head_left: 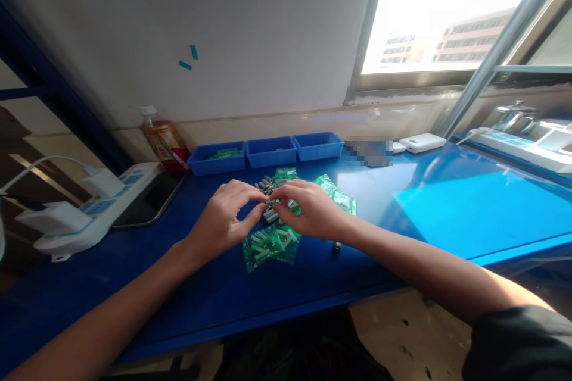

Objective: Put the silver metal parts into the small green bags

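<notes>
Both hands meet over a pile of small grey metal parts (pixel 271 214) on the blue table (pixel 214 303). My left hand (pixel 232 211) pinches one end of a small metal part (pixel 273 201) between thumb and fingertips. The other end is pinched by my right hand (pixel 308 207). Just in front of the pile lies a green plastic bag (pixel 272 245) with pale cylinders in it. More green bags (pixel 337 193) lie behind my right hand, partly hidden by it. A small dark metal piece (pixel 336 246) sits beneath my right forearm.
Three blue bins (pixel 271 152) line the wall. An orange bottle (pixel 165 141), a dark phone (pixel 149 201) and a white power strip (pixel 105 205) are at left. At right are a white device (pixel 422 143) and another power strip (pixel 527 147).
</notes>
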The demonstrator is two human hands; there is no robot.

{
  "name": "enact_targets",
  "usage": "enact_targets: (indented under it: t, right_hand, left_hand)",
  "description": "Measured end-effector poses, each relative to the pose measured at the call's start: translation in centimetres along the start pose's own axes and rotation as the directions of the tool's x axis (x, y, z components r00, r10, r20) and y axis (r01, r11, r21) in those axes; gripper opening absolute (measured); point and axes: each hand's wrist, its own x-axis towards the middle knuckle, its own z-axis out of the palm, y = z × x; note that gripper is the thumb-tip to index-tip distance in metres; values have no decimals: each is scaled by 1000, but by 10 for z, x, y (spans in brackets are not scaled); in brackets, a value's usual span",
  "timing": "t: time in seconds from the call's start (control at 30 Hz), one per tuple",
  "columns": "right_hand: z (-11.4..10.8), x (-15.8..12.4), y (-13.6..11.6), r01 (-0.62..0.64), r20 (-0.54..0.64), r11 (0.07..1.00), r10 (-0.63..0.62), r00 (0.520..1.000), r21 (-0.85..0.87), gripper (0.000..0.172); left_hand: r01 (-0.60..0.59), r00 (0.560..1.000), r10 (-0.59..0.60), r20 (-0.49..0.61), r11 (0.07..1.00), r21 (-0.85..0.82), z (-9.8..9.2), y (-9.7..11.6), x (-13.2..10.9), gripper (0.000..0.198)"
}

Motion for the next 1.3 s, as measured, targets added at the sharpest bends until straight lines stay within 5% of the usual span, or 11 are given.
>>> enact_targets:
  t: [0.53,0.8,1.03,1.3]
  right_hand:
    - [1,-2,2,110,-17,994,-110,994,-10,16]
    - [-2,-1,-5,-84,31,983,80,996,163,13]
    - [5,-1,-3,-94,-2,979,96,995,182,9]
    - [4,-3,1,84,-82,996,-86,993,-23,10]
  left_hand:
    - [100,995,-94,43,979,-179,3,-1,1,10]
    - [31,998,-36,-50,995,-95,0,2,1,5]
    - [-35,996,33,-86,999,-23,0,2,-1,6]
    - [108,991,-94,95,983,-150,-3,4,0,14]
